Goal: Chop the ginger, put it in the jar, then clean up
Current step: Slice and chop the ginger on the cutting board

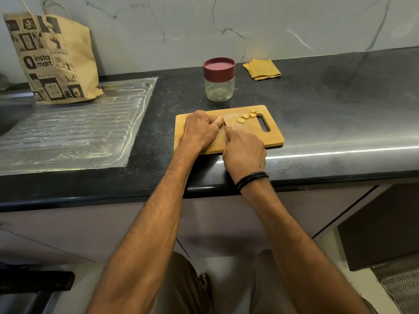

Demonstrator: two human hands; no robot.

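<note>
A wooden cutting board (249, 137) lies on the black counter. My left hand (199, 130) grips a piece of ginger (219, 121) on the board, fingers curled over it. My right hand (244, 152) holds a knife (224, 123), whose blade stands against the ginger's cut end; the handle is hidden in my fist. Several ginger slices (244, 117) lie in a row to the right, toward the board's handle hole. Behind the board stands a clear jar (219, 88) with its maroon lid (219, 66) on.
A folded yellow cloth (261, 69) lies at the back, right of the jar. A brown paper bag (52, 57) stands on the steel drainboard (74, 128) at the left. The counter's front edge (317, 177) runs just below my wrists.
</note>
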